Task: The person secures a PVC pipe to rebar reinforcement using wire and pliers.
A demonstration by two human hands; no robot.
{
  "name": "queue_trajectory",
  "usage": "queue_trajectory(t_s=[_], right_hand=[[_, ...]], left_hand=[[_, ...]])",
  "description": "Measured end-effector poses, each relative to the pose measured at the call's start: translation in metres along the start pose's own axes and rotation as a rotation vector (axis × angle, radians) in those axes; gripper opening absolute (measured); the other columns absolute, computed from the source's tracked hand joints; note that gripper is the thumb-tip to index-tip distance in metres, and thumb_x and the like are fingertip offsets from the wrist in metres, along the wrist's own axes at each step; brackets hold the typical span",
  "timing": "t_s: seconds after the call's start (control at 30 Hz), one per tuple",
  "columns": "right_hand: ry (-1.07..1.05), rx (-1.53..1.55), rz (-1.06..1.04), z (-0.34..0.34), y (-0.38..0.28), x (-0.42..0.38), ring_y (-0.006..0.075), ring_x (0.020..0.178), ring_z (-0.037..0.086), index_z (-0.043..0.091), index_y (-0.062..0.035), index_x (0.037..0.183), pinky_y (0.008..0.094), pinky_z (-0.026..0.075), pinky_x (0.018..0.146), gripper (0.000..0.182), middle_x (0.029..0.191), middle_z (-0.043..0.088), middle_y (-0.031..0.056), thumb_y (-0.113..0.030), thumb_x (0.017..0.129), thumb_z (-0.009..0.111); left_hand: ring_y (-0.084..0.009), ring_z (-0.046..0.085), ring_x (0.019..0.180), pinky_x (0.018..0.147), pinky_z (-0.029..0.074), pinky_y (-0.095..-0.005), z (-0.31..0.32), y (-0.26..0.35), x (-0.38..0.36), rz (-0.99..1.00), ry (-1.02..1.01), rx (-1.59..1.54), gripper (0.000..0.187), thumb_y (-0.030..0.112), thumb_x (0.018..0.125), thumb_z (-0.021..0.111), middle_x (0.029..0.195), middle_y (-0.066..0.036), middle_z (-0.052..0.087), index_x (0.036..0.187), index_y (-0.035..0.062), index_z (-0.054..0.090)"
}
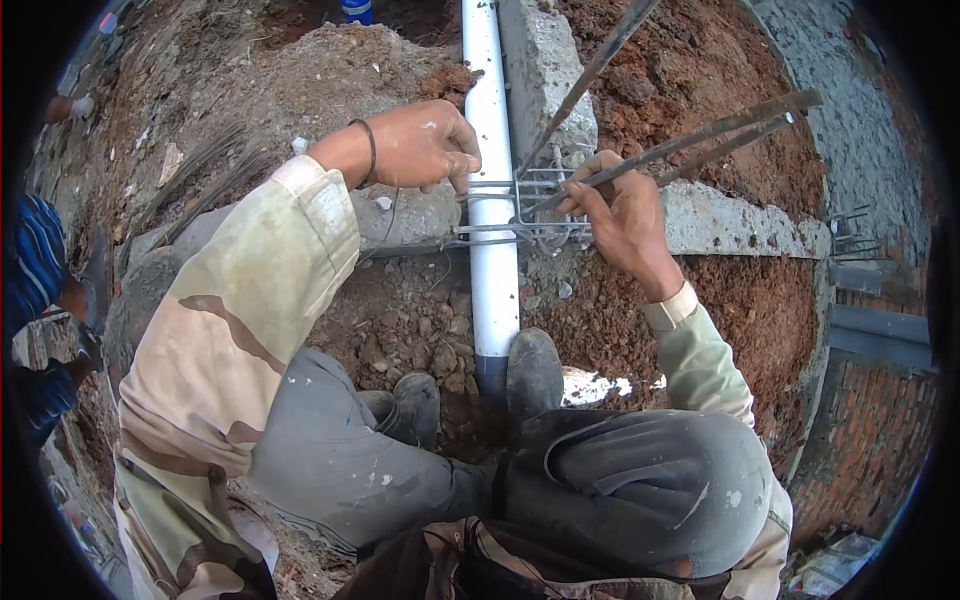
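A white pipe [490, 285] runs away from between my boots, across a concrete beam. Thin metal bars [490, 240] lie across the pipe and join a small rebar cage [545, 205] at its right. My left hand [425, 145] is at the pipe's left edge above these bars, fingers pinched together; what they hold, if anything, is too small to make out. On the right side of the cage, my right hand [625, 215] has its thumb and fingers closed round a long rusty bar [700, 140], which slants up to the right.
Concrete beams [735, 225] extend right and upward among reddish soil [700, 75]. Another rebar [600, 65] leans up from the cage. Loose wires [200, 180] lie at the left. A person in blue striped clothing [38, 250] is at the left edge. A brick wall [870, 440] stands right.
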State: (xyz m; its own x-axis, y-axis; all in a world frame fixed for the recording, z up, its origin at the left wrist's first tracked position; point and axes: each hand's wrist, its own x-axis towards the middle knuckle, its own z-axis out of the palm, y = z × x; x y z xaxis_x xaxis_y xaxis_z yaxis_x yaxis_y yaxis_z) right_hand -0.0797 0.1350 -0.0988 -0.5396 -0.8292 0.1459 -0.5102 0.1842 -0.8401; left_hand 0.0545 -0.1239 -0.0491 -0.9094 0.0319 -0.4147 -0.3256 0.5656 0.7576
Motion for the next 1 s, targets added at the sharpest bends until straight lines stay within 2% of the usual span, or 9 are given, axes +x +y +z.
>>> queue_trajectory(t_s=[0.07, 0.2, 0.33, 0.37, 0.4, 0.5, 0.77, 0.83, 1.0], right_hand=[[-0.013, 0.033, 0.14, -0.003, -0.013, 0.005, 0.0171, 0.075, 0.075, 0.062, 0.0019, 0.098, 0.029, 0.055, 0.066, 0.005, 0.074, 0.072, 0.0087, 0.003, 0.094, 0.064], [-0.042, 0.131, 0.178, -0.002, -0.008, 0.008, 0.018, 0.079, 0.075, 0.061, 0.0038, 0.101, 0.0294, 0.058, 0.068, 0.003, 0.088, 0.071, 0.0107, 0.005, 0.098, 0.06], [-0.087, 0.097, 0.184, -0.003, -0.016, 0.01, 0.0169, 0.082, 0.073, 0.06, 0.0056, 0.101, 0.028, 0.058, 0.072, 0.003, 0.09, 0.069, 0.0111, 0.005, 0.099, 0.06], [-0.079, 0.125, 0.199, -0.002, -0.023, 0.01, 0.0172, 0.083, 0.073, 0.06, 0.0058, 0.101, 0.0279, 0.057, 0.073, 0.003, 0.091, 0.068, 0.0115, 0.005, 0.099, 0.059], [-0.091, 0.122, 0.195, 0.0, -0.025, 0.01, 0.0172, 0.083, 0.073, 0.06, 0.0058, 0.101, 0.0279, 0.057, 0.073, 0.003, 0.091, 0.068, 0.0115, 0.005, 0.099, 0.059], [-0.072, 0.09, 0.185, 0.007, -0.02, 0.001, 0.0165, 0.082, 0.072, 0.061, 0.005, 0.1, 0.0279, 0.056, 0.073, 0.003, 0.092, 0.068, 0.0107, 0.006, 0.098, 0.058], [-0.033, 0.046, 0.156, 0.015, -0.008, -0.01, 0.0157, 0.082, 0.072, 0.062, 0.0047, 0.102, 0.0285, 0.057, 0.074, 0.004, 0.091, 0.069, 0.0102, 0.005, 0.099, 0.059], [-0.019, 0.062, 0.178, 0.014, -0.003, -0.014, 0.0166, 0.087, 0.072, 0.059, 0.0049, 0.105, 0.0279, 0.058, 0.08, 0.005, 0.103, 0.07, 0.0138, 0.002, 0.102, 0.058], [0.077, 0.114, 0.18, 0.018, 0.011, -0.024, 0.017, 0.087, 0.073, 0.058, 0.005, 0.106, 0.0278, 0.059, 0.08, 0.005, 0.102, 0.071, 0.0144, 0.001, 0.103, 0.058]], left_hand=[[-0.0127, 0.063, 0.062, 0.058, 0.052, -0.0295, -0.001, 0.001, -0.004, -0.022, 0.024, -0.003, 0.028, 0.02, 0.101, 0.062, 0.093, -0.01, 0.078, 0.114, -0.0044, 0.07], [-0.0169, 0.067, 0.065, 0.063, 0.055, -0.0326, -0.004, -0.003, -0.003, -0.018, 0.034, 0.073, 0.03, 0.02, 0.101, 0.061, 0.093, -0.01, 0.079, 0.114, -0.0051, 0.071], [-0.0186, 0.069, 0.068, 0.064, 0.055, -0.034, -0.003, -0.012, 0.01, -0.013, 0.023, 0.093, 0.027, 0.018, 0.098, 0.064, 0.091, -0.012, 0.079, 0.106, -0.0062, 0.074], [-0.0205, 0.073, 0.076, 0.072, 0.057, -0.036, -0.003, -0.013, 0.014, 0.009, 0.03, 0.142, 0.026, 0.016, 0.098, 0.063, 0.09, -0.013, 0.079, 0.105, -0.0059, 0.074], [-0.0205, 0.073, 0.076, 0.072, 0.057, -0.036, -0.003, -0.012, 0.016, 0.005, 0.039, 0.133, 0.026, 0.016, 0.098, 0.063, 0.09, -0.013, 0.079, 0.105, -0.0059, 0.074], [-0.0251, 0.077, 0.09, 0.087, 0.057, -0.0383, 0.0, -0.005, 0.017, 0.026, 0.05, 0.262, 0.026, 0.015, 0.097, 0.063, 0.09, -0.014, 0.079, 0.106, -0.0052, 0.075], [-0.0262, 0.076, 0.089, 0.085, 0.057, -0.0383, 0.004, -0.01, 0.025, 0.062, 0.035, 0.245, 0.026, 0.016, 0.096, 0.065, 0.089, -0.015, 0.079, 0.107, -0.0052, 0.075], [-0.0266, 0.076, 0.088, 0.085, 0.057, -0.0387, 0.003, -0.012, 0.025, 0.073, 0.023, 0.224, 0.027, 0.017, 0.096, 0.064, 0.091, -0.015, 0.079, 0.107, -0.0048, 0.075], [-0.0267, 0.075, 0.089, 0.085, 0.057, -0.0392, 0.003, -0.015, 0.029, 0.045, 0.026, 0.205, 0.027, 0.017, 0.097, 0.064, 0.092, -0.015, 0.079, 0.108, -0.0043, 0.075]])
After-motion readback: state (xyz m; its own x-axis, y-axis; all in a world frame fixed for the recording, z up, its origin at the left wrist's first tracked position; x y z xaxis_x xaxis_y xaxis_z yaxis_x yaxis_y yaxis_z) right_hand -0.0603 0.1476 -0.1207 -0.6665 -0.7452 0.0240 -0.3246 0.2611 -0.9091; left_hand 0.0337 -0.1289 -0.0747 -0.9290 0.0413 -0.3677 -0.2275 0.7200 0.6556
